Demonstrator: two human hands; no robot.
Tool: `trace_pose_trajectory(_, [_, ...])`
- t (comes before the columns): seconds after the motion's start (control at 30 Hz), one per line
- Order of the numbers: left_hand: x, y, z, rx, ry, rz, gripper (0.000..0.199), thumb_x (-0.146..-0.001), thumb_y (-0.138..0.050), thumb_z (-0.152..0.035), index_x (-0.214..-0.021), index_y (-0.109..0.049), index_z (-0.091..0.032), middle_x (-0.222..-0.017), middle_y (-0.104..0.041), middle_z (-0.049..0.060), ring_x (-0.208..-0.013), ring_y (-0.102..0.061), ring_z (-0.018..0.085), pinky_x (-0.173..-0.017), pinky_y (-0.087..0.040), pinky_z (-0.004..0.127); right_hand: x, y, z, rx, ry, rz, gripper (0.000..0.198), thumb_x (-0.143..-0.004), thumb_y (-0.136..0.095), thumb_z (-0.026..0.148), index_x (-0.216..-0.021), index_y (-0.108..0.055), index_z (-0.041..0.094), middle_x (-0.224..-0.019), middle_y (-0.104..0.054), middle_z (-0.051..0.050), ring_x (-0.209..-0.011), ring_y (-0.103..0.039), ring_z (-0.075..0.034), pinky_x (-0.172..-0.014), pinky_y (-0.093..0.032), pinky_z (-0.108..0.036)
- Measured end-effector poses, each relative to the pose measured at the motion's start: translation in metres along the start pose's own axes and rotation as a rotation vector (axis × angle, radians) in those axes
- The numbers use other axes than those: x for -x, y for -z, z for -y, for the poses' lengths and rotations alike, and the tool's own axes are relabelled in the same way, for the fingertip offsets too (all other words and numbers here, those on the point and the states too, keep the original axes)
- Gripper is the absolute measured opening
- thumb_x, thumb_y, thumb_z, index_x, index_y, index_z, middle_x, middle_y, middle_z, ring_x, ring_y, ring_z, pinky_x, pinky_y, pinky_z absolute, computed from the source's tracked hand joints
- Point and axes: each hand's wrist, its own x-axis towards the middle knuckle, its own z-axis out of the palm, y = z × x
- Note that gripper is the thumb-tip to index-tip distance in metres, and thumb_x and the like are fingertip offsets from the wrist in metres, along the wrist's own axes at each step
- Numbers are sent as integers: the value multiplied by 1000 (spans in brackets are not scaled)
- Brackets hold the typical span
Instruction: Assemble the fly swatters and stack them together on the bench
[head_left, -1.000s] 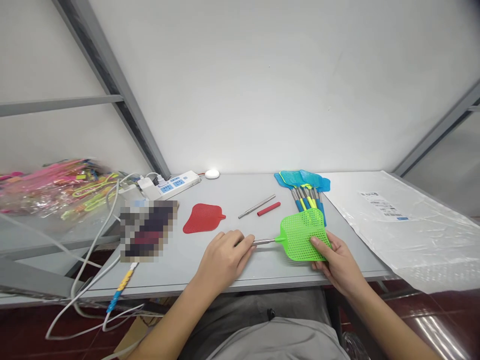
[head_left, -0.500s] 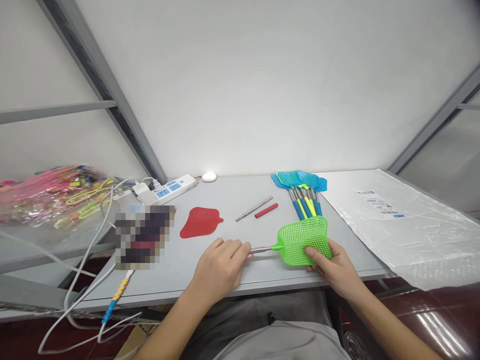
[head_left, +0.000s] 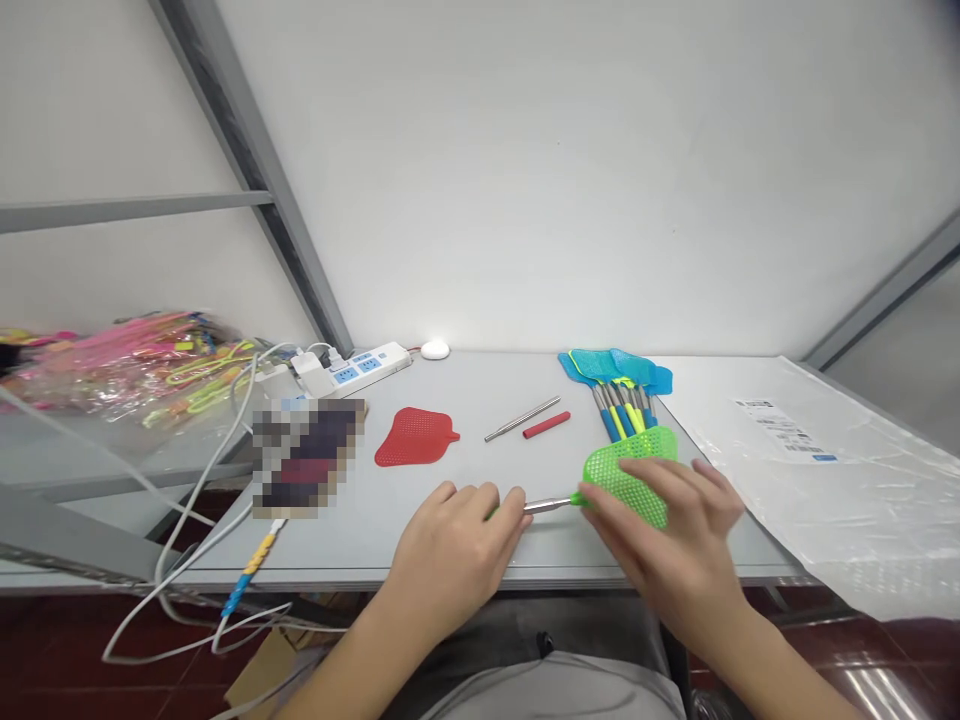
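A green fly swatter (head_left: 628, 466) with a metal rod lies near the front edge of the grey table (head_left: 465, 480). My left hand (head_left: 454, 555) pinches the handle end of its rod between fingers and thumb. Over the green mesh head, my right hand (head_left: 671, 540) grips it from above and from the right. A red swatter head (head_left: 414, 438) lies loose to the left, with a bare metal rod (head_left: 522, 419) and a red handle sleeve (head_left: 546, 424) behind my hands.
A pile of blue swatters (head_left: 619, 385) lies at the back right. Clear plastic bags (head_left: 817, 460) cover the table's right side. A power strip (head_left: 352, 368), cables (head_left: 202, 500), a blurred object (head_left: 304, 455) and a bag of coloured parts (head_left: 120, 365) sit at left.
My right hand has shifted from under the green head's right edge to on top of it. The head has tilted, and the left hand keeps hold of the rod.
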Motion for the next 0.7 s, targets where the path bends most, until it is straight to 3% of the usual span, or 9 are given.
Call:
trace_pose_trajectory(0.1, [1, 7, -5, -17, 0, -3, 21, -97, -46, -27, -112, -59, -21, -68, -54, 0, -58, -46, 17, -59, -28, 34, -10, -10, 14, -8, 115, 82, 21, -82, -71, 18, -97, -68, 31, -119, -63, -2, -113, -54, -24, -111, -18, -56])
trace_pose_trajectory(0.23, [0, 10, -7, -16, 21, 35, 22, -98, -44, -28, -113, -58, -21, -71, -55, 1, -60, -49, 17, -60, -28, 34, -21, -20, 22, -41, 141, 103, 12, -86, -66, 18, -92, -67, 27, -107, -70, 0, -108, -57, -21, -112, -15, -56])
trace_pose_trajectory(0.4, [-2, 3, -6, 0, 29, -8, 19, -99, -44, -29, -93, -59, -20, -67, -53, -1, -57, -47, 16, -59, -26, 35, -26, -22, 32, -94, 166, 151, 13, -90, -57, 14, -90, -67, 24, -95, -71, 1, -102, -58, -18, -113, -13, -53])
trace_pose_trajectory(0.53, [-3, 1, -2, 23, 34, 55, 21, -99, -46, -24, -81, -56, -21, -64, -52, -2, -54, -45, 15, -58, -23, 35, -24, -25, 30, -84, 146, 171, 13, -89, -59, 17, -89, -68, 26, -91, -70, 2, -99, -59, -19, -112, -10, -56])
trace_pose_trajectory(0.7, [-3, 9, 5, 31, 35, 60, 27, -101, -42, -32, -80, -55, -22, -63, -53, -3, -54, -47, 15, -59, -24, 34, -21, -17, 12, -27, 110, 137, 11, -87, -64, 18, -87, -68, 28, -90, -71, 3, -97, -60, -19, -111, -11, -59])
